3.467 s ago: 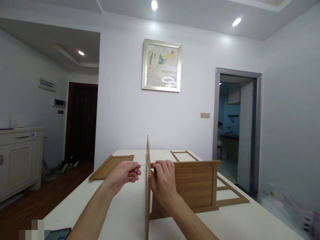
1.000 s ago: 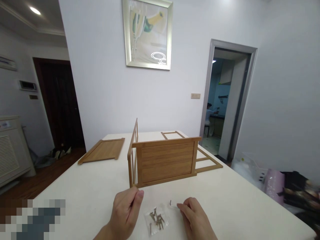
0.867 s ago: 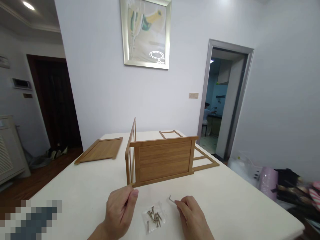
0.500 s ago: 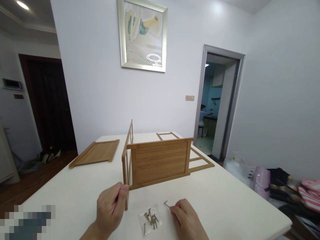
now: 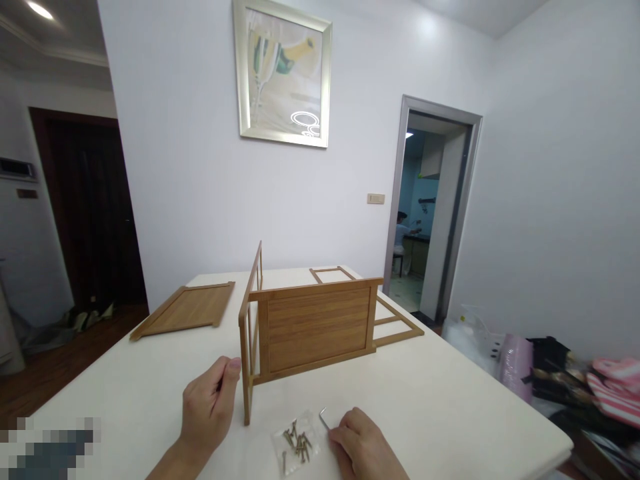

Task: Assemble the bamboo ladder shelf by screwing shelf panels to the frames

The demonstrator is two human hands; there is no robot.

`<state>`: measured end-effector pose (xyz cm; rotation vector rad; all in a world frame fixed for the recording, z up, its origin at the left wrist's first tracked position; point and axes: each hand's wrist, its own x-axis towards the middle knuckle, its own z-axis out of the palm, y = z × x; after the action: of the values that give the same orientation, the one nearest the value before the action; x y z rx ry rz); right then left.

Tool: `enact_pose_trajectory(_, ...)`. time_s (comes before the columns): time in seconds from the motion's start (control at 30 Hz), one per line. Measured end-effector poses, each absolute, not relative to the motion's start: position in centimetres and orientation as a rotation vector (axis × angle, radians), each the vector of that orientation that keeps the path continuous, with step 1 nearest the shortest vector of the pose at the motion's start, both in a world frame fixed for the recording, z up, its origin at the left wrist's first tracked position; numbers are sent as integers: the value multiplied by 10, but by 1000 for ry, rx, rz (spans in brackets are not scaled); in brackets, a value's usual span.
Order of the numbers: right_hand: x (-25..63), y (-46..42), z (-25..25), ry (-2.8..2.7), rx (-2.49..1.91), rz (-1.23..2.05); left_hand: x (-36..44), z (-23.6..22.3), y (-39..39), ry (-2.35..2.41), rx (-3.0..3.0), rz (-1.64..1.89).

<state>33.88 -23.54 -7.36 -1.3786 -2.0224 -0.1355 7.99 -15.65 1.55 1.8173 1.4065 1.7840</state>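
Observation:
A wooden panel (image 5: 320, 327) stands on its long edge, its left end against an upright slatted wooden side frame (image 5: 249, 360). Just left of that frame is my left hand (image 5: 207, 407), fingers curled and thumb pressed on them; whatever may be inside is hidden. A small gap shows between thumb and frame. My right hand (image 5: 367, 443) pinches a thin metal hex key (image 5: 324, 419) low over the table, its bent end pointing away. Between the hands lies a clear plastic bag (image 5: 279, 445) with several brass-coloured screws (image 5: 299, 443) on it.
Another wooden panel (image 5: 187, 310) lies flat at the left of the white table (image 5: 425, 400). Behind the standing panel lie open wooden frames (image 5: 400, 339). Piled belongings (image 5: 550, 367) are beyond the right edge. A person (image 5: 401, 233) sits through the doorway.
My left hand has come off the side frame, moving slightly left. The right hand still holds the hex key, now turned a little. The view has shifted slightly.

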Motion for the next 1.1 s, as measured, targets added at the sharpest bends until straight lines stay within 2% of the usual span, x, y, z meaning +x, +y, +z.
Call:
enact_pose_trajectory(0.27, 340, -231, -83, -2012, -1391, -78, 78, 4, -146, 1370, 1891, 1586)
enact_pose_trajectory(0.5, 346, -242, -45, -1972, -1315, -9, 73, -7, -137, 1354, 1852, 1490)
enact_pose_trajectory(0.73, 418, -213, -15, -1759, -1639, -262, 79, -21, -127, 1363, 1785, 1235)
enact_pose_trajectory(0.83, 460, -187, -9, -1791, -1877, -334, 84, -24, -125, 1208, 1700, 1150)
enact_pose_trajectory(0.97, 497, -160, -10, -1842, -1972, -275, 90, -32, -119, 1027, 1579, 973)
enact_pose_trajectory(1.1, 512, -148, -16, -1897, -2051, -165, 99, -45, -113, 1139, 1476, 1070)
